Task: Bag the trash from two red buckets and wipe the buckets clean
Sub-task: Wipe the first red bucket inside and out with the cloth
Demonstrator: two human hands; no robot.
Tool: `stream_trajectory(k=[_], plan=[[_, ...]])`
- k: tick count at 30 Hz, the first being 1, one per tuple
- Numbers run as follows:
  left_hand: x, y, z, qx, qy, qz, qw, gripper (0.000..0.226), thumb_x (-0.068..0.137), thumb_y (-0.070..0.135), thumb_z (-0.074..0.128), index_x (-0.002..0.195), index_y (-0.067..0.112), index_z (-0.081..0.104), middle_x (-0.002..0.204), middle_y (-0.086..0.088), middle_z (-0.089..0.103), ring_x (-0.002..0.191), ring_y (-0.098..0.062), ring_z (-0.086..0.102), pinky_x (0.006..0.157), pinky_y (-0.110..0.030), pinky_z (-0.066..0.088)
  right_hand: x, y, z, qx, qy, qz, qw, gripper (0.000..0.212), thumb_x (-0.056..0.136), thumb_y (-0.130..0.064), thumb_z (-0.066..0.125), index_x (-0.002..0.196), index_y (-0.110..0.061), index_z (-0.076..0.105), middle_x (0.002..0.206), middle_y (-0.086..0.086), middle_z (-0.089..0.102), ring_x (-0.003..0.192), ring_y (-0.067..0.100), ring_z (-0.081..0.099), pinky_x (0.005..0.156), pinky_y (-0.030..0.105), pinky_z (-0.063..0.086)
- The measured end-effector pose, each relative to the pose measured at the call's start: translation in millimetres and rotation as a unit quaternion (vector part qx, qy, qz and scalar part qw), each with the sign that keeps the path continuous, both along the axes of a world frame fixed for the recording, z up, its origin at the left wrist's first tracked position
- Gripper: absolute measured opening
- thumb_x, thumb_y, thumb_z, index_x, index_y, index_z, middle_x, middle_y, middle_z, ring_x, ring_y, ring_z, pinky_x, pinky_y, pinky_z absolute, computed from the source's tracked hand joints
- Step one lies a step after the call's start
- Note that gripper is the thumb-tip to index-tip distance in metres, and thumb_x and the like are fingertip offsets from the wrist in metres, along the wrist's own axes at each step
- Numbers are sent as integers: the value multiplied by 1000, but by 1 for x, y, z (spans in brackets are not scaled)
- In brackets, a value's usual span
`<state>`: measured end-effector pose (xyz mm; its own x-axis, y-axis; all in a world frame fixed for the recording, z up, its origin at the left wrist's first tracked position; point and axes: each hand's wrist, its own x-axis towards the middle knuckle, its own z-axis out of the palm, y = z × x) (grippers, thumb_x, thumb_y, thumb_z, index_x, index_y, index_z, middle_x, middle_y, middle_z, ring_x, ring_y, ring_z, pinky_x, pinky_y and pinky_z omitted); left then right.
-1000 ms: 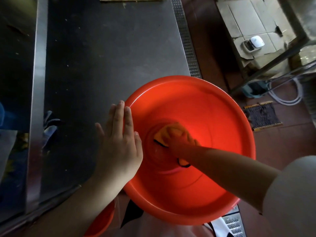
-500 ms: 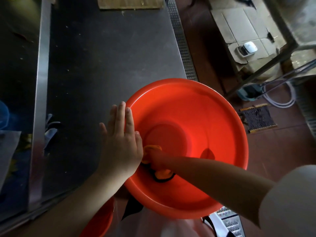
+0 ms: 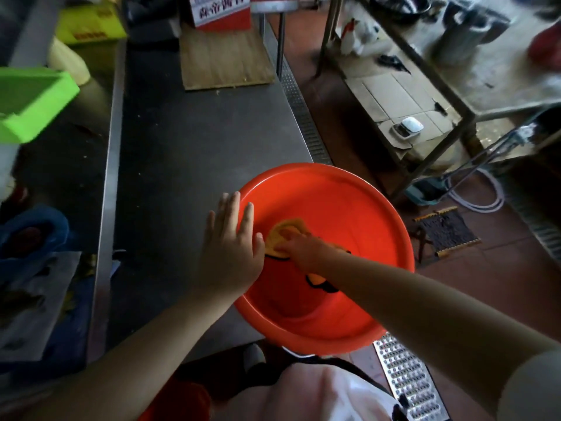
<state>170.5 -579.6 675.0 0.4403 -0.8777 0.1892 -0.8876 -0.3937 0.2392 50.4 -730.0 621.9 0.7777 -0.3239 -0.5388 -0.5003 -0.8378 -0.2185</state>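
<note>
Now the right hand [image 3: 299,249] presses a yellow cleaning cloth [image 3: 283,232] against the left inner wall of the round red plastic bucket [image 3: 349,208] — fingers curled over the cloth. Left hand [image 3: 230,244] lies flat, fingers straight, bracing the left rim. Unwiped wall lies right and far — the right hand is nearer.

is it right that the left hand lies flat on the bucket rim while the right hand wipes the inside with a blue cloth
Not quite: the cloth is yellow-orange, not blue, as the head view shows. The rest holds: the left hand lies flat on the rim of the red bucket while the right hand wipes its inside.
</note>
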Motion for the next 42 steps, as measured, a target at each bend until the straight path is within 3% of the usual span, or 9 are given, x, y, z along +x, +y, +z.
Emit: stream_trajectory(k=[4, 10, 14, 18, 23, 26, 29, 36, 42], plan=[[-24, 6, 16, -94, -35, -84, 991, 35, 92, 9, 54, 127, 9, 61, 130, -10, 56, 118, -30, 50, 100, -42, 45, -12, -14, 49, -50, -29, -16, 998, 59, 99, -16, 46, 147, -48, 40, 165, -12, 15, 139, 38, 41, 107, 51, 44], [-97, 10, 32, -90, -19, -97, 991, 32, 72, -14, 69, 92, 11, 69, 104, -7, 58, 94, -23, 56, 72, -25, 49, -46, -31, 109, -117, -111, 0, 987, 70, 94, -4, 45, 145, -52, 40, 163, -14, 23, 126, 37, 50, 94, 42, 50], [-162, 4, 40, -118, 97, 9, 988, 23, 81, 4, 56, 79, 26, 53, 87, 9, 51, 70, -10, 47, 63, -27, 43, -81, -42, 142, -148, -165, 13, 975, 78, 90, 2, 49, 145, -52, 40, 164, -15, 17, 131, 35, 44, 105, 44, 44], [-221, -1, 40, -84, 69, -45, 993, 18, 78, 5, 50, 77, 22, 42, 88, 8, 41, 75, -9, 40, 66, -26, 37, -127, -56, 160, -173, -225, 2, 959, 76, 89, 1, 46, 145, -51, 41, 165, -17, 12, 127, 36, 42, 104, 46, 41], [-272, -2, 27, -39, -14, -83, 996, 35, 58, -1, 70, 85, 15, 54, 95, -1, 47, 85, -17, 47, 73, -23, 43, -182, -72, 154, -203, -298, -25, 933, 72, 90, -6, 47, 145, -51, 39, 166, -14, 11, 124, 36, 42, 101, 45, 41], [-282, -3, 15, 16, -98, -38, 994, 39, 75, 23, 69, 110, 13, 58, 106, -6, 55, 96, -27, 52, 81, -40, 50, -216, -78, 136, -210, -328, -56, 919, 62, 93, -15, 50, 143, -51, 41, 166, -13, 12, 119, 36, 44, 97, 45, 44], [-282, -5, 9, 56, -113, -11, 992, 55, 73, 40, 76, 118, 15, 58, 105, -3, 57, 94, -27, 53, 79, -41, 48, -248, -79, 111, -205, -308, -81, 925, 64, 92, -15, 52, 146, -47, 40, 167, -11, 9, 119, 37, 44, 96, 45, 45], [-268, -16, 11, 14, -102, 31, 994, 38, 79, 25, 75, 114, 15, 65, 100, -2, 62, 93, -27, 57, 75, -41, 46, -291, -55, 66, -150, -243, -114, 951, 77, 89, -4, 49, 149, -49, 35, 167, -12, 5, 123, 33, 41, 103, 45, 41], [-205, -30, 60, -93, -52, 116, 987, 25, 91, 21, 62, 113, 11, 65, 100, -8, 63, 95, -32, 56, 80, -42, 41, -289, -41, 63, -153, -259, -84, 950, 63, 95, -19, 47, 150, -48, 36, 167, -15, 6, 125, 32, 42, 103, 44, 42]])
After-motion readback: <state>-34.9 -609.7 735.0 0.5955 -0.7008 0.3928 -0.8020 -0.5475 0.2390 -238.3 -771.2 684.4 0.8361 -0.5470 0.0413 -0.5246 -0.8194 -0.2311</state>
